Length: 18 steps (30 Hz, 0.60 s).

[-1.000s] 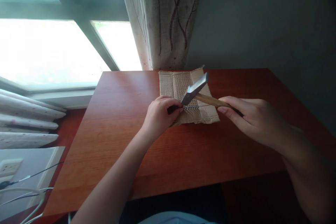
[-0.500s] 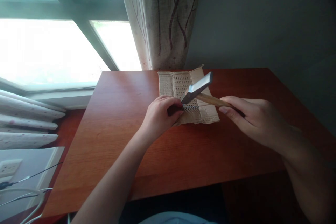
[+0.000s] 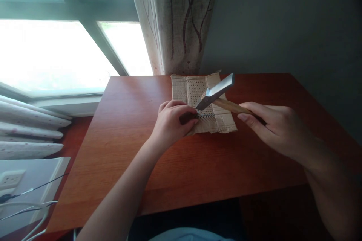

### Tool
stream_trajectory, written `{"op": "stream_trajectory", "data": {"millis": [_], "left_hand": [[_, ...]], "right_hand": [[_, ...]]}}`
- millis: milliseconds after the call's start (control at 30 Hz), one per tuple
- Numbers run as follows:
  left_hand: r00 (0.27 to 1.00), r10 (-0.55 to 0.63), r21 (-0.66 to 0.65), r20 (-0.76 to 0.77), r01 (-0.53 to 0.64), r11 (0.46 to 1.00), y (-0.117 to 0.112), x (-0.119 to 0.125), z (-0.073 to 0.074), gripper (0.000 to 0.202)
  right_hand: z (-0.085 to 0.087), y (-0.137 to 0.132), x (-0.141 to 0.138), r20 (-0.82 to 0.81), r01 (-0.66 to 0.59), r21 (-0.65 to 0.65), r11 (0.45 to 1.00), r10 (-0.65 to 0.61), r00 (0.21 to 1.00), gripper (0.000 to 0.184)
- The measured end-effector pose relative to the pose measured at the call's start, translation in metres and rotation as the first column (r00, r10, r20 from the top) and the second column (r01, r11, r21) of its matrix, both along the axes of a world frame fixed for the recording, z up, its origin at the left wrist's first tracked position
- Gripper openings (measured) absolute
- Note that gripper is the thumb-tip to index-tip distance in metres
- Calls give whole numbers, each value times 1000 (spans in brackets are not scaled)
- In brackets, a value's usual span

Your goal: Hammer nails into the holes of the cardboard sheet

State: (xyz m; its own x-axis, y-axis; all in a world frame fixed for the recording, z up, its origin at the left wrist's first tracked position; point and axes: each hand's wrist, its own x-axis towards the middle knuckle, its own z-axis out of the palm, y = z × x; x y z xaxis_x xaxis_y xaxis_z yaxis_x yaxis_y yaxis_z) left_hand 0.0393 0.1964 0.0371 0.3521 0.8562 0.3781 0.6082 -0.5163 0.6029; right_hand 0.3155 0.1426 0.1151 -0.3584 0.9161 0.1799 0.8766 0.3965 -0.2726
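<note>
My left hand (image 3: 171,122) is closed around a small dark tool (image 3: 188,117) whose toothed end rests on a piece of cardboard (image 3: 223,122) dotted with rows of small holes. My right hand (image 3: 271,126) grips the wooden handle of a hammer (image 3: 216,91). Its metal head hangs tilted just above the dark tool and the perforated patch. The cardboard lies flat at the far middle of the red-brown wooden table (image 3: 127,139).
A patterned curtain (image 3: 178,19) hangs behind the table against a grey wall. A window (image 3: 56,52) is at the left. Below it, left of the table, are pale rolled fabric (image 3: 28,131), a wall socket (image 3: 9,179) and cables (image 3: 31,211).
The hammer head has risen a little and shifted to the right, away from the dark tool. My left hand has stayed in place on the cardboard.
</note>
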Motion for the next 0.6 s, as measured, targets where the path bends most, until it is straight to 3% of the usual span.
{"op": "stream_trajectory", "data": {"millis": [167,600], "left_hand": [[1000,-4,-38,3,4,999,2,-1,0,20],[1000,-9,-81,-14,8,997,1,0,6,19]], "right_hand": [[0,1,-3,73,-24,-54,998,28,997,30],[-4,1,-3,119,-35,3,999,35,992,28]]}}
